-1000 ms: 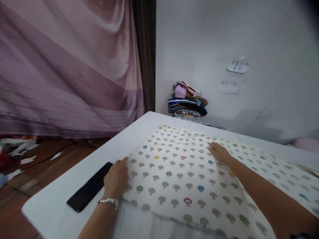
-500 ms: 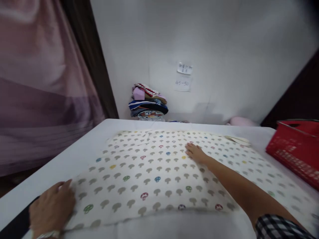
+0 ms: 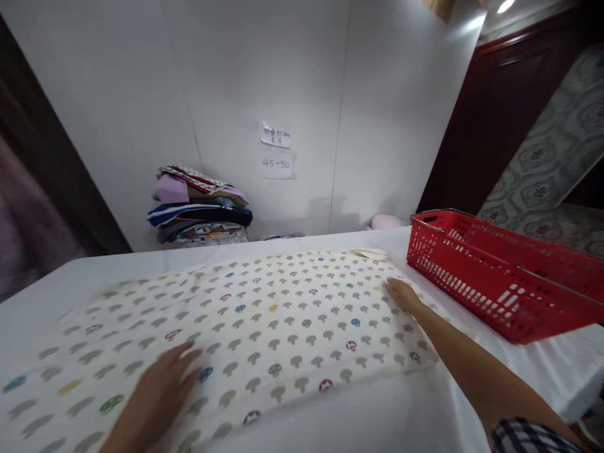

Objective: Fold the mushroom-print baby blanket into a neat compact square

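Observation:
A cream cloth (image 3: 264, 314) printed with small grey and coloured mushrooms lies spread flat over a white table (image 3: 368, 409). My left hand (image 3: 158, 393) rests palm down on the cloth near its front edge, fingers apart. Palm down too, my right hand (image 3: 403, 296) presses the cloth's right end, close to its far corner. Neither hand grips anything.
A red plastic basket (image 3: 491, 280) stands on the table's right side, just beyond my right hand. A stack of folded clothes (image 3: 201, 211) sits against the white wall behind the table. Two paper notes (image 3: 277, 151) hang on that wall.
The view has swung right, bringing the red basket in and the black phone out. My right hand slid rightward along the cloth to its right end; my left hand moved from the cloth's left edge onto it.

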The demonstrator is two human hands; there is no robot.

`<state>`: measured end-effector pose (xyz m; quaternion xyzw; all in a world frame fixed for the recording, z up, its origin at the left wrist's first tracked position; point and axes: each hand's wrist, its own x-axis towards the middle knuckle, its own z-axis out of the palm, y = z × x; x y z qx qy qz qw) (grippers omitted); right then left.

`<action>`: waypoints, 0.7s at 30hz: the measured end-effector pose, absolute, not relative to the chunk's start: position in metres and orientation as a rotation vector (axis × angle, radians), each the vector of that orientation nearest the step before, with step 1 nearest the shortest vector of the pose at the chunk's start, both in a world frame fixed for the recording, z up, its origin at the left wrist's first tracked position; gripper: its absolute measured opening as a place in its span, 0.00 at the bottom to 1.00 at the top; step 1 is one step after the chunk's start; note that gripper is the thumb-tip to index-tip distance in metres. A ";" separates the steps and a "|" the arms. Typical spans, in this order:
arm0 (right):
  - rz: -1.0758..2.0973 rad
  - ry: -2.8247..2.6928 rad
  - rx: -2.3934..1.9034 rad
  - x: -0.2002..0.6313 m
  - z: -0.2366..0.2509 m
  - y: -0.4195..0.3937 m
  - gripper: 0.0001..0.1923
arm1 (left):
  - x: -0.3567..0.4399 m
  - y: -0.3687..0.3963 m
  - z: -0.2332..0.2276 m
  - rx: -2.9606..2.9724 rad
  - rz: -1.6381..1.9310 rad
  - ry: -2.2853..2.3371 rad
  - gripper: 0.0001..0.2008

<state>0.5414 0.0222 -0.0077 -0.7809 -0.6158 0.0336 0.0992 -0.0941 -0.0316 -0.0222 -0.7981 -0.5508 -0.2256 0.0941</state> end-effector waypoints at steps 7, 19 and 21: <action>0.062 -1.802 -2.247 0.545 -0.012 0.093 0.19 | 0.007 -0.019 -0.035 -2.500 -0.663 -1.430 0.21; -0.004 -1.866 -2.237 0.561 -0.014 0.185 0.20 | 0.007 -0.021 -0.054 -2.464 -0.684 -1.486 0.21; 0.015 -1.858 -2.277 0.561 -0.016 0.191 0.17 | 0.007 -0.021 -0.054 -2.468 -0.676 -1.469 0.20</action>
